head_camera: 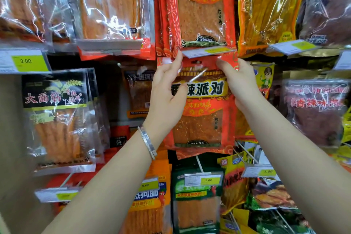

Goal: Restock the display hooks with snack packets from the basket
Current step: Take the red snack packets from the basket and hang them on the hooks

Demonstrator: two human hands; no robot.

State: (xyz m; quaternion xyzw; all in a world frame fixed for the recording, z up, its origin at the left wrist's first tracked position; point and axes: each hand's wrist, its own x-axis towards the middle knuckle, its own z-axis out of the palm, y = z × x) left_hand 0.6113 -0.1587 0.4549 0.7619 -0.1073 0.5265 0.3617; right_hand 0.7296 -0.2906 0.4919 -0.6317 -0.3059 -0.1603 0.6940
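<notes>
Red packet, frame centre, is pinched at top corners by left hand and right hand (hang hole kept clear for hooking).

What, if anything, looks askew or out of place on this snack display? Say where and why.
Nothing looks spilled or torn. One red packet is held up in front of the display: the left hand and right hand pinch its top corners, just under a price tag that sits slanted.
</notes>
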